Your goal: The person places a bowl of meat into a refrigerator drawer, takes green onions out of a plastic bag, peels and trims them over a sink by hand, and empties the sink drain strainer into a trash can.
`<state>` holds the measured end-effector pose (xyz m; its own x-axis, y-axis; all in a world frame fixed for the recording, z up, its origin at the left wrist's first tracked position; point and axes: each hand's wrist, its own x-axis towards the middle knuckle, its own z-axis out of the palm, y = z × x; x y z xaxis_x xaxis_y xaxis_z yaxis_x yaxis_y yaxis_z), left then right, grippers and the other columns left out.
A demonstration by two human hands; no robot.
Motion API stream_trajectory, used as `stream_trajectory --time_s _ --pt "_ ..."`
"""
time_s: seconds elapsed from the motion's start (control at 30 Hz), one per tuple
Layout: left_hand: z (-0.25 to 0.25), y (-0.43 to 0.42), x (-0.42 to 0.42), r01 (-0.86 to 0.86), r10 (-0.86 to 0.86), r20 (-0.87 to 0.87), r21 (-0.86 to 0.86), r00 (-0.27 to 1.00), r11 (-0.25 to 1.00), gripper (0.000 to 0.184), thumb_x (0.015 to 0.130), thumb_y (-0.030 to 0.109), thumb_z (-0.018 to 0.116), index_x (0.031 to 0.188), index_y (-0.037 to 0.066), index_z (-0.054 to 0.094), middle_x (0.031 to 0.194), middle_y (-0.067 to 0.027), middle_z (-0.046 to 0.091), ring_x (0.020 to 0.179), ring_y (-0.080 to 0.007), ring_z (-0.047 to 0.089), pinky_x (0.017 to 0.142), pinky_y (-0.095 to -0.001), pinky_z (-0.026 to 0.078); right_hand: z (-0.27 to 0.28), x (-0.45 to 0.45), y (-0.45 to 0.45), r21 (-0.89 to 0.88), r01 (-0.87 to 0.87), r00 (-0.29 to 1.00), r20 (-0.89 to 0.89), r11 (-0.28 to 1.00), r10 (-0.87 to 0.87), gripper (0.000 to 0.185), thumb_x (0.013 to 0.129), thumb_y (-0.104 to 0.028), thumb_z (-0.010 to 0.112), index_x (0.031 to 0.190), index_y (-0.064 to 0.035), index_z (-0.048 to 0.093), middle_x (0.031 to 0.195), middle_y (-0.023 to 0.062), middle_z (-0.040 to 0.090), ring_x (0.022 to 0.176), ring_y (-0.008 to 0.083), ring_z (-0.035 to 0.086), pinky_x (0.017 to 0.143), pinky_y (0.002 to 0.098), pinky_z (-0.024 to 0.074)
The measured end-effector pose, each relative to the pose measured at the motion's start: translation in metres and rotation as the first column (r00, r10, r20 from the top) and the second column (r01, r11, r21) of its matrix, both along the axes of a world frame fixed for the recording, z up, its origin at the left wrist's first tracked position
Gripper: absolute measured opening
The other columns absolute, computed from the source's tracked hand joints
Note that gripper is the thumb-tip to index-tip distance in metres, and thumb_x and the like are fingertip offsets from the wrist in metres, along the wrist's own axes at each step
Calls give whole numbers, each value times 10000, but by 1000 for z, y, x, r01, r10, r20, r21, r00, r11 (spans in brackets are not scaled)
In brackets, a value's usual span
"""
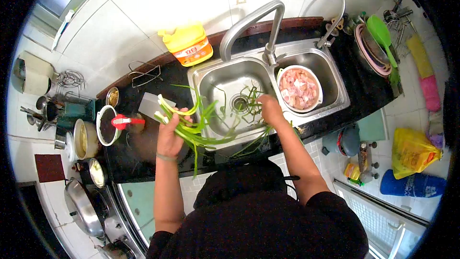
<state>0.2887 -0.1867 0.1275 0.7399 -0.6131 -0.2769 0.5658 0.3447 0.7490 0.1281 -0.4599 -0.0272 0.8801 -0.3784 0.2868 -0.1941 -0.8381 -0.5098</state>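
My left hand [170, 134] is wrapped round a bunch of green onions [203, 120], their white ends pointing up and left and the leaves hanging over the left sink basin [215, 81]. Over the right part of that basin, my right hand [272, 110] has its fingers closed beside some loose green leaves [251, 98]; what it grips, if anything, is hidden. The leaves lie around the drain. A white bowl of raw meat pieces [299, 88] stands in the right basin, just right of my right hand.
The faucet [270, 29] arches above the left basin. A yellow jug [189, 45] stands behind the counter's left part. A cleaver [155, 105] with a red-handled tool [125, 121] near it lies left of my left hand. Bowls and a green ladle [381, 36] are at right.
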Motion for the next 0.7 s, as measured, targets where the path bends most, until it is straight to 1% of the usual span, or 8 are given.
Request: stream_trajectory --time_s 0.07,0.13,0.23,0.33,0.37,0.5,0.57,0.7 --pt "-2 3 5 -14 13 -32 -39 999 999 219 861 105 562 1065 78 489 1017 -112 578 843 -189 563 784 -341 474 41 12 -3 308 154 988 -44 939 -148 178 786 -98 530 919 -59 641 915 157 620 830 339 590 778 377 467" --pt "-10 10 12 12 -15 -76 -42 997 999 214 864 108 558 1066 82 492 1019 -98 576 847 -181 555 788 -331 469 65 17 -2 372 128 986 54 919 -159 162 801 -119 534 901 -53 644 888 162 627 823 307 606 747 358 472" --pt "-9 10 12 27 -35 -119 -70 992 997 210 867 110 553 1069 89 496 1022 -76 572 855 -171 542 796 -315 459 88 25 4 700 19 977 138 714 -162 151 809 -143 562 903 -56 640 844 119 641 744 217 624 688 297 476" --pt "-3 3 4 36 -47 -105 -107 993 994 220 865 104 552 1077 97 495 1016 -63 571 855 -168 538 805 -303 452 125 28 23 706 -140 959 272 695 -84 138 803 -120 571 901 -50 638 836 103 642 747 193 619 685 286 473" --pt "-3 0 2 46 -54 -77 -106 996 993 222 863 101 555 1077 97 496 1009 -65 574 852 -171 541 802 -306 454 139 28 31 699 -235 950 313 676 5 117 838 -49 559 934 -14 616 837 24 618 762 81 564 693 221 457" --pt "2 -9 -2 109 -115 -41 -129 992 986 204 856 97 563 1049 96 497 987 -80 587 840 -190 564 786 -336 468 173 32 59 737 -302 949 295 605 114 113 837 -53 564 926 -15 623 836 22 620 782 85 567 704 227 458" --pt "7 -11 -4 137 -138 -5 -113 990 984 192 854 101 564 1033 94 495 997 -93 593 849 -207 574 783 -353 478 180 32 62 559 -376 914 354 739 197 119 827 -62 580 926 -15 627 845 23 623 786 85 565 696 233 454" --pt "21 -15 -7 99 -116 186 101 976 990 204 833 72 560 1016 32 480 1081 -158 580 941 -267 578 829 -365 467 170 -3 -1 574 -80 934 329 815 -140 127 811 -118 576 899 -44 629 863 103 638 796 235 606 738 312 460"
